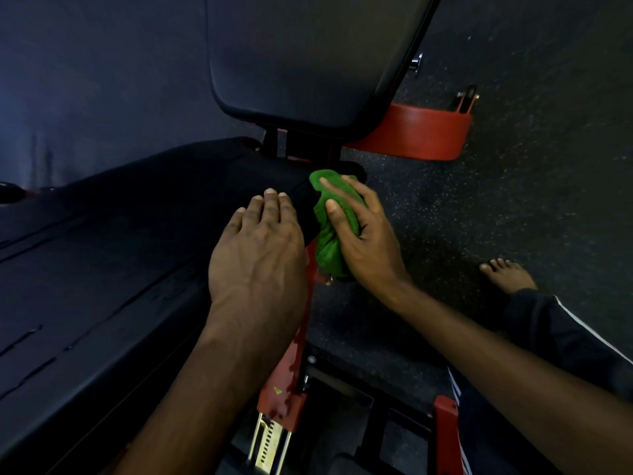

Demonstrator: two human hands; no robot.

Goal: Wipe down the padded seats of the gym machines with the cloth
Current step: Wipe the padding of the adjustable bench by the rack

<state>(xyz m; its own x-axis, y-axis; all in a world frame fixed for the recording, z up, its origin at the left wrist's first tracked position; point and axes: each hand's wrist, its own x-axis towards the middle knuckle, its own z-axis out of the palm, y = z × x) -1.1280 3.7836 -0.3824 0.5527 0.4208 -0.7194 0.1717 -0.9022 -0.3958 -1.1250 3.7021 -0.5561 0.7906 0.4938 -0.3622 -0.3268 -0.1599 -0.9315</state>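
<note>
Dim gym, speckled rubber floor [513,207]. Right hand [363,234] clamped on bunched green cloth [330,231], pressed against side edge of black padded seat [120,269]. Left hand [260,248] flat, fingers spread, bracing on seat top. Upright back pad [308,56] beyond, apart from the cloth. Likely mid-task; progress unclear.

Bare foot [507,275] on speckled floor [534,159].

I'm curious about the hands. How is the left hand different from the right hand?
The left hand lies flat and open on the black seat pad; the right hand curls around the green cloth. The left holds nothing; the right presses the cloth against the pad's edge. Both are bare.
</note>
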